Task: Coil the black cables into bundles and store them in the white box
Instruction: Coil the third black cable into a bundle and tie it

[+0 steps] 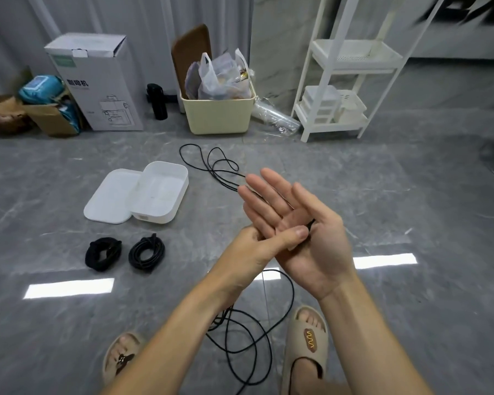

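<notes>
A long loose black cable [293,292] lies in loops on the grey floor, some by my feet and some farther off beyond my hands. My right hand [314,240] is held flat, palm up, with straight fingers, and the cable runs across it. The thumb of my left hand [251,246] pinches the cable's end against that palm, its other fingers curled under. Two coiled black bundles [103,253] [146,253] lie side by side on the floor to the left. Behind them the white box [160,192] stands open and holds nothing, its lid [111,195] lying beside it.
A cream bin [217,115] stuffed with plastic bags, a black flask [157,101], a white carton [97,81] and a brown cardboard box [52,118] line the far wall. A white shelf unit [340,89] stands at the right. My sandalled feet [308,343] are among the cable loops.
</notes>
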{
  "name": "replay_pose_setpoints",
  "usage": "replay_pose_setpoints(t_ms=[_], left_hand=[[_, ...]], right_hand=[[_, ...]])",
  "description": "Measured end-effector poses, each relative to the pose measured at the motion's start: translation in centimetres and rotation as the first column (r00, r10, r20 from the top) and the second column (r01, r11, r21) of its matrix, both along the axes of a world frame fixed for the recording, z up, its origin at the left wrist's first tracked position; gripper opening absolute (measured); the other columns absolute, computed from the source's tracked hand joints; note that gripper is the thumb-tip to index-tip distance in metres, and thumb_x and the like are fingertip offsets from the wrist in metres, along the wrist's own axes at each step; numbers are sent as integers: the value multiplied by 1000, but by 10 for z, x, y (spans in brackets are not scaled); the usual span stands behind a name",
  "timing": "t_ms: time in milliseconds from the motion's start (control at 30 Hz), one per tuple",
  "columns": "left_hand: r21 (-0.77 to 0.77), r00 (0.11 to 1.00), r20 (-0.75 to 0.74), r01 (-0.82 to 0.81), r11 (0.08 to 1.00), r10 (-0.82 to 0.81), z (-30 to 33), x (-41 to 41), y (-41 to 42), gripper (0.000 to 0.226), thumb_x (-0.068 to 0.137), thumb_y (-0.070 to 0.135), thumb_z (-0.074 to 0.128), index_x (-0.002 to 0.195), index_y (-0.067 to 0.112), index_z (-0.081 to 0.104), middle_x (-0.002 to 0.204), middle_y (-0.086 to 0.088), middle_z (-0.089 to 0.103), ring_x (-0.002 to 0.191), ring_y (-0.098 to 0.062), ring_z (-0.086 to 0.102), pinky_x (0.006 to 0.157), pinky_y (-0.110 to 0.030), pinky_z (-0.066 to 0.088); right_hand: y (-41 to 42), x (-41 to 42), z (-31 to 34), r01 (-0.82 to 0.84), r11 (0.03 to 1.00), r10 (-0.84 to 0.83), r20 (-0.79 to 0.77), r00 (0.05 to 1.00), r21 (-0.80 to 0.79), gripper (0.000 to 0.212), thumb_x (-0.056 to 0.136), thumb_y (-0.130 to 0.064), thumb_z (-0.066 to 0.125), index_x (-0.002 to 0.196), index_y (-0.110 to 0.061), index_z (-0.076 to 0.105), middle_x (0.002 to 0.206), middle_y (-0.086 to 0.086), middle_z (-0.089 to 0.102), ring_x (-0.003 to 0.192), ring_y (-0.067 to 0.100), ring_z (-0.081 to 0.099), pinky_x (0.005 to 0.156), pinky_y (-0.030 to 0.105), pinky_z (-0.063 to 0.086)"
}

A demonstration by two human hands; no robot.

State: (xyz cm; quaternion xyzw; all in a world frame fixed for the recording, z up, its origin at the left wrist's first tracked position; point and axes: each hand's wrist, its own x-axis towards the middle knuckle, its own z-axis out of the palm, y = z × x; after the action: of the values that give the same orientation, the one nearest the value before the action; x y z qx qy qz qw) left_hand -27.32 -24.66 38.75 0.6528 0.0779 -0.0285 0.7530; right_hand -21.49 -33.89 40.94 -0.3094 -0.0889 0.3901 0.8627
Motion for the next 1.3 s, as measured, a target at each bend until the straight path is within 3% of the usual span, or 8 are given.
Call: replay_pose_setpoints(t_ms=[167,333,567,700,833,933,1067,1300], left_hand=[[17,991,-126,-44,999,46,-9,5,5,37,69,70,65,73,34,70,70,14,58,67,-3,49,61,-21,35],[201,972,-237,43,979,6,-8,0,14,55,94,69,33,93,34,77,88,8,75,63,-5,51,63,-21,39],[315,945,-327,89,945,20,1,-5,26,66,104,49,30,74,17,79,66,8,72,56,4,55,61,-14,41],[448,979,-197,44,893,51,8,-9,36,57,102,40,43,59,15,72,55,5,63,64,-10,58,82,-31,44],[389,994,-110,59,919,-17,14,-14,44,31,94,30,62,75,7,69,83,-11,72,95,-25,66,90,-41,48],[331,993,-68,111,937,-94,18,-17,52,33,87,35,59,83,4,70,91,-17,70,100,-32,63,100,-43,44],[329,994,-38,109,938,-102,19,-16,55,25,87,43,70,78,20,72,77,-25,57,73,-25,52,79,-36,45],[217,999,22,24,976,-30,16,-11,58,15,75,34,75,74,20,69,78,-2,63,75,-10,65,72,-18,53]], right_hand=[[6,7,1,73,994,-69,51,996,-86,42,108,-28,28,134,-6,51,128,13,68,121,25,64,105,32,49],[2,12,-5,244,932,-185,230,956,-267,33,109,-27,30,133,-16,51,124,5,70,121,15,63,112,36,40],[0,15,-28,530,553,172,711,682,-642,42,109,-32,31,150,-28,39,109,-20,71,117,-12,52,101,11,35],[0,9,-33,348,483,398,556,730,-803,40,108,-26,31,143,-15,50,63,-18,70,84,-21,60,85,-1,37],[1,2,-26,-38,606,500,343,795,-794,40,99,-22,33,114,-7,66,44,14,57,55,13,67,96,43,54],[1,0,-23,-180,637,457,179,871,-750,56,105,-45,37,109,2,68,36,5,32,33,13,45,82,50,60],[5,-5,-17,-356,647,499,21,866,-675,72,93,-76,32,111,-18,71,37,1,22,30,12,25,46,30,52],[7,-9,-10,-578,705,589,-115,800,-411,91,71,-99,23,92,-27,75,35,-1,23,28,11,20,37,20,38]])
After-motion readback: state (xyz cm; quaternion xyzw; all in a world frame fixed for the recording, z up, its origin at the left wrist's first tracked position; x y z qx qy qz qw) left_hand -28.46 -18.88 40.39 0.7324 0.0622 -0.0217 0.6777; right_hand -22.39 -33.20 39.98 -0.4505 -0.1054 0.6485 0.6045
